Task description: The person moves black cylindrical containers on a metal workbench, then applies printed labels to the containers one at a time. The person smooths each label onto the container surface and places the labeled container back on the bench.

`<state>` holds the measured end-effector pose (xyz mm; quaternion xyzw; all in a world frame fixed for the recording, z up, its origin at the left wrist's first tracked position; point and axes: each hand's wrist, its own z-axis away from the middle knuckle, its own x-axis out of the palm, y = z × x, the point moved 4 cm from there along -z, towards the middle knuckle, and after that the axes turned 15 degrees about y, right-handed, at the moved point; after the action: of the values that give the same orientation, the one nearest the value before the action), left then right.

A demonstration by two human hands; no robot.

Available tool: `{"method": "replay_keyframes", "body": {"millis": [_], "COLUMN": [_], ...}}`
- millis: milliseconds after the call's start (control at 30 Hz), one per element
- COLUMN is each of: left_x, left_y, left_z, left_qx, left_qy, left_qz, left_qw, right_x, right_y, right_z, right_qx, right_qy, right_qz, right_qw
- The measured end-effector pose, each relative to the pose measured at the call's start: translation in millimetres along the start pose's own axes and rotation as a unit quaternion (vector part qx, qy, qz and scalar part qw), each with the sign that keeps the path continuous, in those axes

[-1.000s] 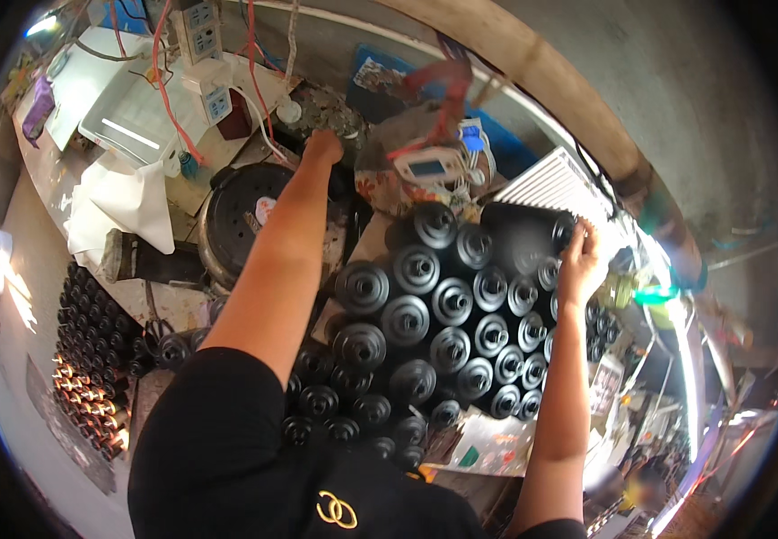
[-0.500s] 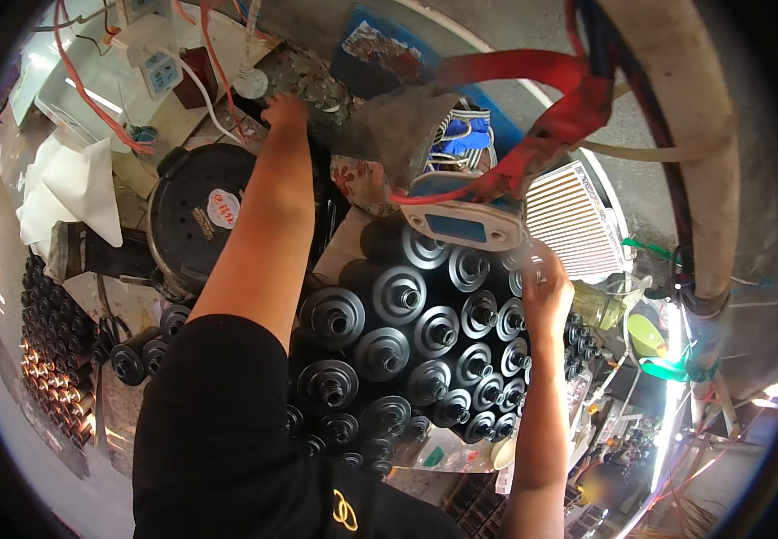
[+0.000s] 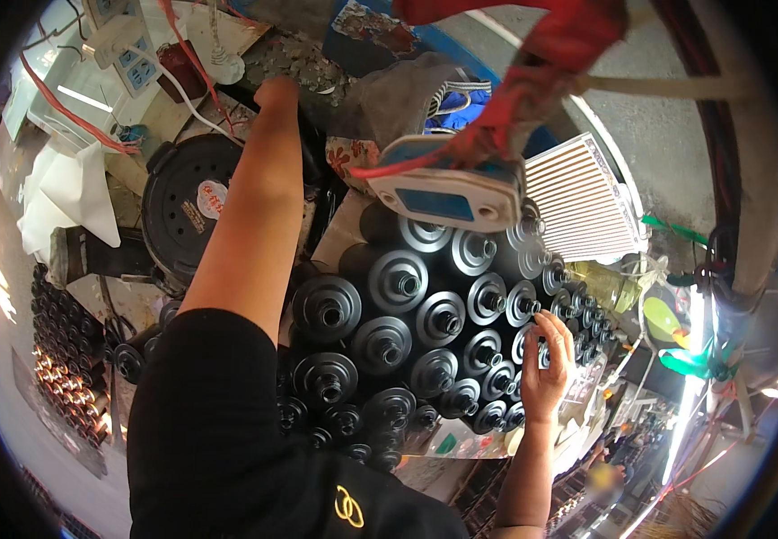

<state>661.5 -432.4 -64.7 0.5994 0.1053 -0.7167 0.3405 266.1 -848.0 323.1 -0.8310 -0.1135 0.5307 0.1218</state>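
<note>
In the head view, the right hand (image 3: 548, 364) is loosely unfolded, its fingers slightly bent and nothing visible in its grasp, just beside the ends of the stacked black cylinders (image 3: 398, 278); whether the fingertips touch one is unclear. The left hand (image 3: 276, 92) stretches to the far side, near rough gray rubble (image 3: 303, 67), its fingers hidden, so I cannot tell whether they grip anything. The cylinders lie on their sides in a heap at the middle, smooth and satiny, each round end stepped in rings around a short hollow neck. Above them is a rounded white plastic device (image 3: 443, 193) with a dull blue screen, a frayed red strap (image 3: 550, 58) partly in front of it; to its right leans a ribbed white panel (image 3: 577, 198). A white round sticker (image 3: 213, 198) with red print marks the perforated black lid (image 3: 173, 216) (two interlocked yellow rings (image 3: 348, 507) decorate the black shirt (image 3: 227, 449)). Red wires (image 3: 74, 121) and a white power strip (image 3: 124, 54) hang over the tan, cluttered counter (image 3: 160, 121), where creased white sheets (image 3: 70, 193) lie at the left; beyond is a gray concrete surface (image 3: 649, 153)
</note>
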Motion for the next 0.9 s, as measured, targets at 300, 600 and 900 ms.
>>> {"method": "replay_keyframes", "body": {"millis": [300,600,900], "left_x": [-48,-141,-296], "left_y": [39,-27,-68], "left_z": [51,256,416], "left_qx": [0.261,0.48,0.59], "left_qy": [0.094,0.235,0.293], "left_qz": [0.024,0.104,0.198], "left_qw": [0.96,0.839,0.726], "right_x": [-18,-73,-91], "right_y": [-17,-11,-17], "right_z": [18,105,164], "right_qx": [-0.025,0.013,-0.009], "right_qy": [0.009,0.046,0.065], "right_qz": [-0.064,-0.092,-0.168], "right_qw": [0.998,0.995,0.984]}}
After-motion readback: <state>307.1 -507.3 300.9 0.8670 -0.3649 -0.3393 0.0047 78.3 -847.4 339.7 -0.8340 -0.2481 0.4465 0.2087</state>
